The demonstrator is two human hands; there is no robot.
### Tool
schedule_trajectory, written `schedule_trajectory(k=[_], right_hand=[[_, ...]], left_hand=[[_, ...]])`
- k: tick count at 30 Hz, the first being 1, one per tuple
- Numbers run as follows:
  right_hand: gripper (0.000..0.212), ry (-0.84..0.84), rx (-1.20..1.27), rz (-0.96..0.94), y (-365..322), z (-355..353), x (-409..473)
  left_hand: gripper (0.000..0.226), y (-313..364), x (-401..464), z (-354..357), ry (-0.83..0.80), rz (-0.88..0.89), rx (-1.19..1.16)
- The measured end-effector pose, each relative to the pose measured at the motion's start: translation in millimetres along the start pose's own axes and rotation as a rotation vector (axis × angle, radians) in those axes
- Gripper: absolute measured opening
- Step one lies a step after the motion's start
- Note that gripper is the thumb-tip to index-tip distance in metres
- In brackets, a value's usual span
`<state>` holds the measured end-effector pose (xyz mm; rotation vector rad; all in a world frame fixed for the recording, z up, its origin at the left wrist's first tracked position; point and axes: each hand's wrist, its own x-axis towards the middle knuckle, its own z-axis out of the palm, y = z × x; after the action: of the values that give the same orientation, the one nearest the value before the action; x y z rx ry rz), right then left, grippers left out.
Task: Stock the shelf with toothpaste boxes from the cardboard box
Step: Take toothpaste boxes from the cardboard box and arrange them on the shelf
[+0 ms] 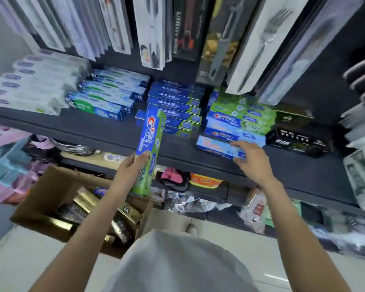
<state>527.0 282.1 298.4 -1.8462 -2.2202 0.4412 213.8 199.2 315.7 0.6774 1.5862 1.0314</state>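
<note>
My left hand (131, 171) grips a blue and green toothpaste box (151, 148), held upright in front of the dark shelf (105, 131). My right hand (251, 161) rests on the near end of a light blue toothpaste box (215, 145) that lies on the shelf's front part, with fingers curled over its edge. Behind it is a pile of blue and green toothpaste boxes (240, 116). The open cardboard box (51, 186) stands on the floor at lower left and holds several gold and dark boxes.
More toothpaste stacks (175, 102) and white boxes (30, 85) fill the shelf's left and middle. Black boxes (299, 140) lie at the right. Packaged cutlery (259, 45) hangs above the shelf. A lower shelf (198, 186) holds mixed goods.
</note>
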Motion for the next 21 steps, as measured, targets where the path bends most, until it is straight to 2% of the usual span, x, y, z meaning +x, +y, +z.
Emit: schedule_trajectory(k=[3, 6, 8, 10, 13, 17, 21], right_hand=[[0.043, 0.059, -0.166, -0.109, 30.3, 13.3, 29.5], [0.037, 0.154, -0.305, -0.21, 45.1, 20.0, 42.7], [0.028, 0.257, -0.227, -0.255, 47.9, 13.5, 41.4], [0.029, 0.33, 0.068, -0.21, 41.2, 0.9, 35.7], [0.05, 0.183, 0.539, -0.081, 36.5, -24.7, 28.9], [0.071, -0.015, 0.517, -0.143, 48.8, -45.0, 28.1], [0.078, -0.187, 0.548, -0.081, 66.1, -51.5, 27.9]], left_hand=[[0.012, -0.8, 5.2, 35.7, -0.036, 0.047, 0.049], [0.036, -2.1, 13.4, 59.5, -0.146, 0.13, 0.2], [0.042, 2.4, 21.4, 74.0, -0.21, 0.197, 0.318], [0.05, 11.0, 32.3, 81.7, -0.292, 0.251, 0.453], [0.053, 32.4, 48.9, 100.9, -0.41, 0.306, 0.736], [0.057, 58.0, 59.6, 128.5, -0.553, 0.326, 0.957], [0.057, 69.2, 65.2, 151.4, -0.665, 0.255, 0.965]])
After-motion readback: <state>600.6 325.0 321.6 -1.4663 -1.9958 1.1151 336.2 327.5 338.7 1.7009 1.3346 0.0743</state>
